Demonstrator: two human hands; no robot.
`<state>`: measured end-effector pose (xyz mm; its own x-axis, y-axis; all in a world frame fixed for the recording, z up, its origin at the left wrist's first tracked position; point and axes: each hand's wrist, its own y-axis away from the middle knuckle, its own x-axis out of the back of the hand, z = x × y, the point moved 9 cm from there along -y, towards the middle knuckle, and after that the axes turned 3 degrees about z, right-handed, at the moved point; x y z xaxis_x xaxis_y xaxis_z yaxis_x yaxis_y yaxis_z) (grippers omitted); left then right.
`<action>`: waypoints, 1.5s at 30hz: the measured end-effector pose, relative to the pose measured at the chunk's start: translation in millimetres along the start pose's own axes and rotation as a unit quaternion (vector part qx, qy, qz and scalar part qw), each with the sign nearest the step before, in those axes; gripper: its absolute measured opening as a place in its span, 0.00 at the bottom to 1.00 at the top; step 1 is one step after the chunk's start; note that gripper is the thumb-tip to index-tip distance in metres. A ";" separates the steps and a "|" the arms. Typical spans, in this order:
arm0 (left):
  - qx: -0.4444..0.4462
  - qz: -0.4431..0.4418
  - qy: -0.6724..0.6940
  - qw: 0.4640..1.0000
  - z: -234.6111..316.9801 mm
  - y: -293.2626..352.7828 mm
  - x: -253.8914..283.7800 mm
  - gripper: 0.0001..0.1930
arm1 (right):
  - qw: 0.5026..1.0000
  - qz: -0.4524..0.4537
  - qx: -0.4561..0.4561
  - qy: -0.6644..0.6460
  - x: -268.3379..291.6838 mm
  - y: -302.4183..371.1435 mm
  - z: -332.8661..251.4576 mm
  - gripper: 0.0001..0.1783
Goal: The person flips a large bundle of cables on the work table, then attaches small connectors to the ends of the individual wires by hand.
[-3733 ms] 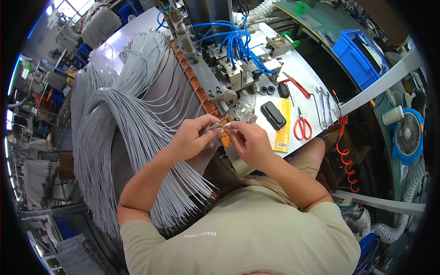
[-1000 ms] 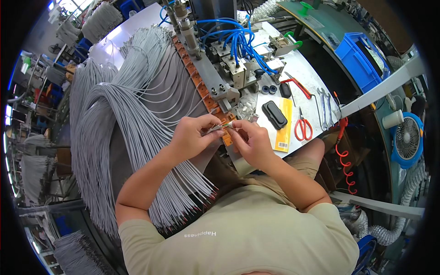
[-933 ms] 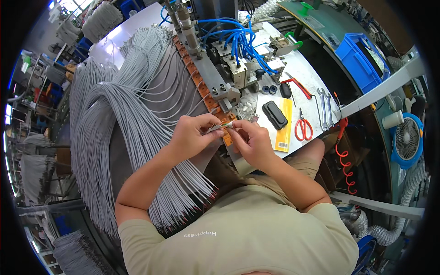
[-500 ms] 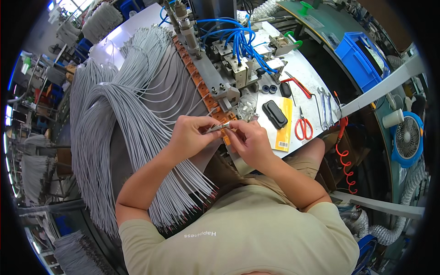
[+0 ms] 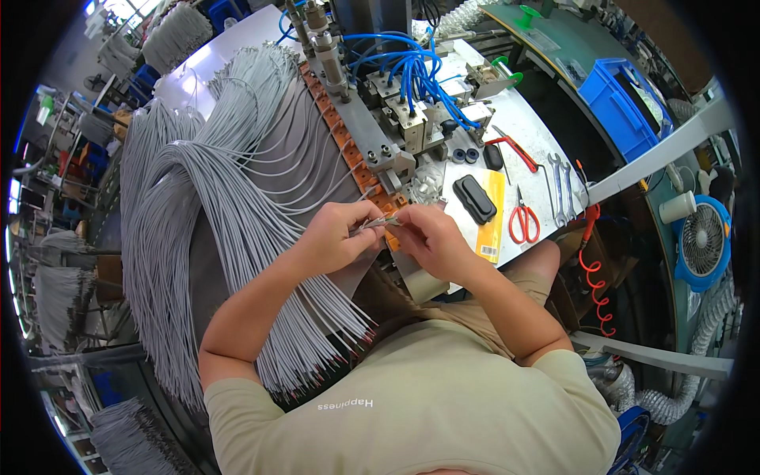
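Observation:
Above the front end of a row of orange clamp blocks (image 5: 339, 131), my two hands meet fingertip to fingertip. In a pinch, my left hand (image 5: 339, 236) holds the ends of a few thin grey cables (image 5: 369, 227). My right hand (image 5: 434, 241) is closed at the tips of these same cables; its fingers hide what exactly they grip. Beside my left arm lies a large bundle of grey cables (image 5: 229, 198), its cut ends dark red near my lap. Several single cables run from the bundle to the orange blocks.
A pneumatic machine (image 5: 412, 119) with blue hoses stands just beyond my hands. On the white table right of it lie a black oblong case (image 5: 475, 199), red-handled scissors (image 5: 524, 223), wrenches (image 5: 560, 186) and a yellow packet (image 5: 491, 237). A blue fan (image 5: 703, 241) stands far right.
Both hands stay over the orange blocks. The right fingers have shifted slightly at the cable tips, and both hands have turned a little.

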<state>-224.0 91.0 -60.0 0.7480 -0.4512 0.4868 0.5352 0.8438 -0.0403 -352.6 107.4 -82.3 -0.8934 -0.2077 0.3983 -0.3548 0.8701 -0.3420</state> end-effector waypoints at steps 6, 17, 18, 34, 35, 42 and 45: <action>0.015 0.007 0.020 1.000 -2.2 2.4 -1.8 0.09 | 0.979 0.079 0.112 0.148 8.6 -1.4 -27.4 0.08; -0.018 0.032 -0.096 0.995 2.8 -1.3 1.0 0.11 | 0.952 0.137 -0.207 -0.177 15.1 -0.7 83.8 0.10; -0.119 0.064 -0.159 0.978 15.2 -0.3 0.9 0.11 | 0.953 0.124 -0.211 -0.179 14.4 -2.0 83.6 0.10; 0.075 0.059 -0.007 0.995 -12.1 1.4 8.1 0.10 | 0.938 0.164 -0.246 -0.183 24.5 10.7 73.4 0.10; 0.075 0.060 -0.007 0.995 -11.5 1.4 10.3 0.10 | 0.933 0.186 -0.252 -0.178 29.3 14.4 62.9 0.09; 0.084 0.028 0.164 0.983 -19.4 -2.1 -2.1 0.09 | 0.982 0.157 0.065 0.087 19.9 9.7 -23.7 0.05; 0.031 0.042 0.076 0.996 -11.1 -4.3 -2.3 0.08 | 0.980 0.150 0.074 0.106 16.2 8.7 -24.0 0.05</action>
<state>-223.7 85.2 -70.6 0.8425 -0.4123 0.3468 0.4459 0.8949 -0.0194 -363.5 122.3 -58.4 -0.8916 0.1583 0.4243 -0.1355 0.8008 -0.5834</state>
